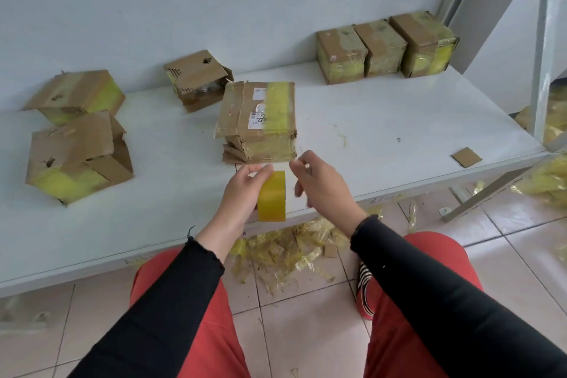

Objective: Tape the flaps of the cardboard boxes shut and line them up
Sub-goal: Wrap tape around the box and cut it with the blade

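The left hand [242, 193] grips a roll of yellow tape [272, 197] held on edge, fingers curled over its top, just above the near edge of the white table [383, 120]. The right hand [322, 186] hovers just beside the roll with fingers loosely curled; thumb and forefinger seem pinched together, but whether they hold a tape end cannot be told.

Just beyond the hands sits the centre box [257, 121], worn brown cardboard with torn, frayed lower edges, a band of yellow tape across its top and down the front. It carries a white shipping label [257, 115] with a barcode and small print too blurred to read. To the left lie three more boxes: a near-left box [76, 156] with flaps gaping, a far-left box [76, 95] behind it, both streaked with yellow tape, and a tilted box [198, 78] with a loose flap farther back. At the far right, against the wall, three taped boxes [386, 47] stand side by side, touching. A cardboard scrap [466, 157] lies near the table's right edge
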Demonstrator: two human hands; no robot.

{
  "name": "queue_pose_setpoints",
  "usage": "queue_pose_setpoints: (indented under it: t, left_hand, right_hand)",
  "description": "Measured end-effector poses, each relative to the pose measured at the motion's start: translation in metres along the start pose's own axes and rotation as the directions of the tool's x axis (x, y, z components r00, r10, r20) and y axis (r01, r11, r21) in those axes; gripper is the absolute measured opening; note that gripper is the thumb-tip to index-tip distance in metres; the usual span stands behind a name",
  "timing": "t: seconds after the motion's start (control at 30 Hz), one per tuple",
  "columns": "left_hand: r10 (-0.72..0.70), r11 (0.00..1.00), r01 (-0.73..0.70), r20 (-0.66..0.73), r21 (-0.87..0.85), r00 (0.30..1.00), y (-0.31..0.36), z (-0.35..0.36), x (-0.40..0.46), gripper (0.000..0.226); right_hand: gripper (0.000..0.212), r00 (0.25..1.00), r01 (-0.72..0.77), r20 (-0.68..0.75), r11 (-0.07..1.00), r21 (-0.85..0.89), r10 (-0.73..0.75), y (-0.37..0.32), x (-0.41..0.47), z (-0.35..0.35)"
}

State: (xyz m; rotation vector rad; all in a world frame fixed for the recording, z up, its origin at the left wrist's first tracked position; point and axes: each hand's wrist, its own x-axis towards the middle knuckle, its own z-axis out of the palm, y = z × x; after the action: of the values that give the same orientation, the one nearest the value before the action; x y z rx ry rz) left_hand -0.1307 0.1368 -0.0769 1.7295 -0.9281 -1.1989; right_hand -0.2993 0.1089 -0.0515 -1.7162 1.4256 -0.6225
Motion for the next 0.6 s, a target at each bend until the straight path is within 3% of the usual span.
queue_pose_setpoints:
  t: [0.07, 0.13, 0.23, 0.43, 0.6]
  left_hand:
    - [-0.041, 0.984, 0.050, 0.055, -0.172, 0.998, 0.003, 0.003, 0.000, 0.022]
    - [-0.023, 0.968, 0.040, 0.072, -0.247, 0.997, 0.003, 0.005, -0.001, 0.021]
    - [0.012, 0.942, 0.005, 0.048, -0.337, 0.999, 0.002, 0.008, -0.001, 0.015]
    - [-0.002, 0.937, 0.014, 0.033, -0.350, 0.999, 0.003, 0.010, 0.002, 0.017]
    - [0.012, 0.940, 0.000, 0.034, -0.342, 0.999, 0.003, 0.013, 0.004, 0.017]
  right_hand:
    - [0.037, 0.998, 0.061, -0.026, 0.988, -0.145, -0.065, -0.001, 0.015, -0.018]
    - [0.048, 0.992, 0.129, 0.045, 0.951, -0.281, -0.122, -0.004, 0.026, -0.029]
    - [0.041, 0.969, 0.241, 0.152, 0.859, -0.451, -0.193, -0.006, 0.037, -0.032]
    - [0.046, 0.923, 0.365, 0.184, 0.625, -0.690, -0.337, -0.006, 0.050, -0.028]
    - [0.046, 0.918, 0.368, 0.195, 0.557, -0.745, -0.346, -0.003, 0.063, -0.019]
